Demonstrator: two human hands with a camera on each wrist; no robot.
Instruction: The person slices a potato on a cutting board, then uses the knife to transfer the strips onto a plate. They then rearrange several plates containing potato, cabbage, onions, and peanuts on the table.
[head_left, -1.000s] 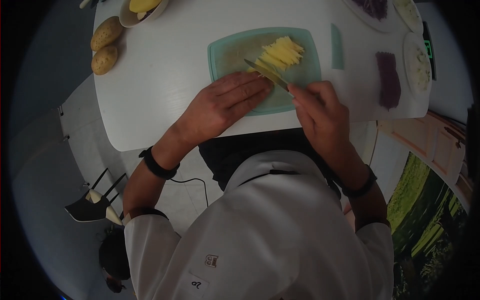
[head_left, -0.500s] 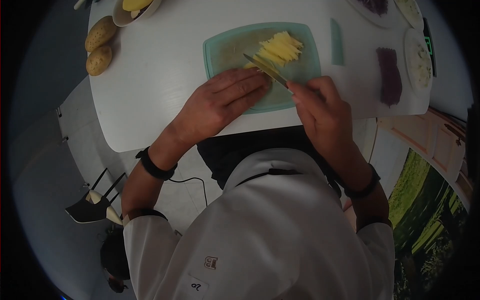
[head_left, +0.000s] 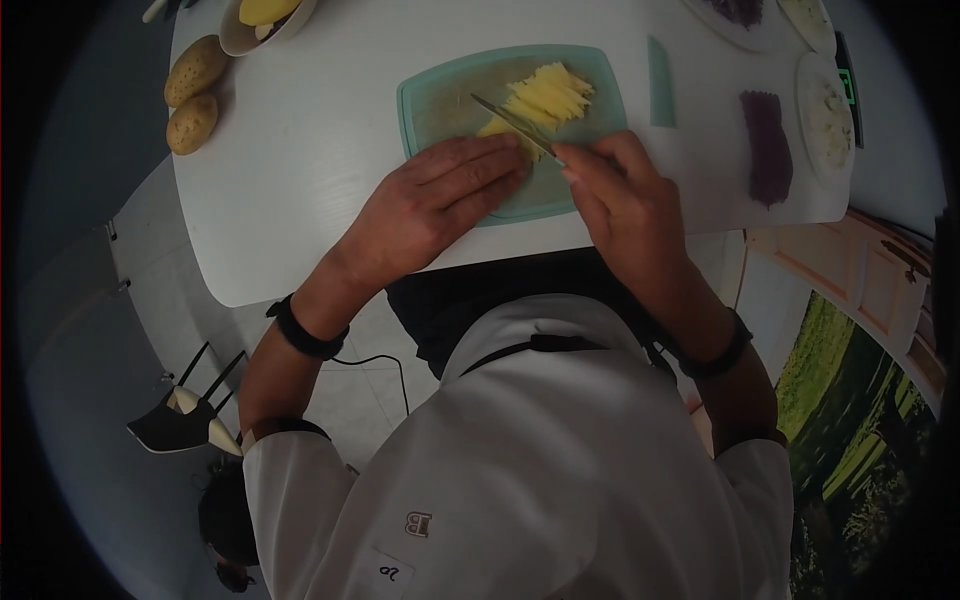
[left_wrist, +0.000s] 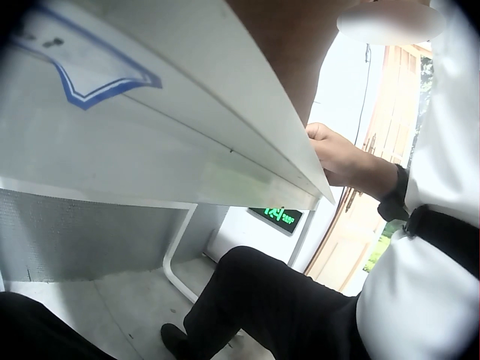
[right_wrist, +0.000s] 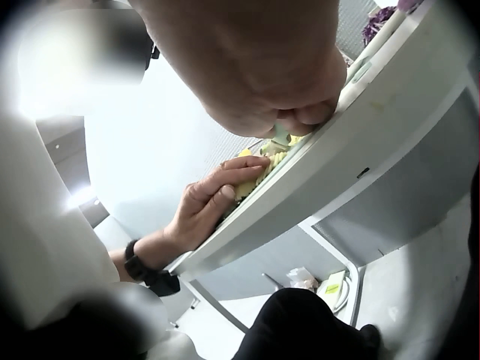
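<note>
On the green cutting board (head_left: 420,110) lies a fanned pile of yellow potato strips (head_left: 553,95). My left hand (head_left: 440,195) holds a piece of yellow potato (head_left: 492,128) down on the board, mostly hidden under its fingers. In the right wrist view the fingers of that hand bend over the potato. My right hand (head_left: 630,195) grips a knife (head_left: 512,122) by its handle. The blade lies slantwise over the potato, right at the left fingertips, its tip pointing up and left. In the left wrist view the table edge hides the board.
Two unpeeled potatoes (head_left: 195,72) lie at the table's left edge, beside a bowl (head_left: 236,38) with yellow potato. Right of the board are a green blade-shaped strip (head_left: 661,85), a purple shredded heap (head_left: 767,150) and a plate of pale food (head_left: 826,115).
The board and table have shifted slightly left and up in the head view. Both hands keep their hold, with the knife staying close beside the left fingertips.
</note>
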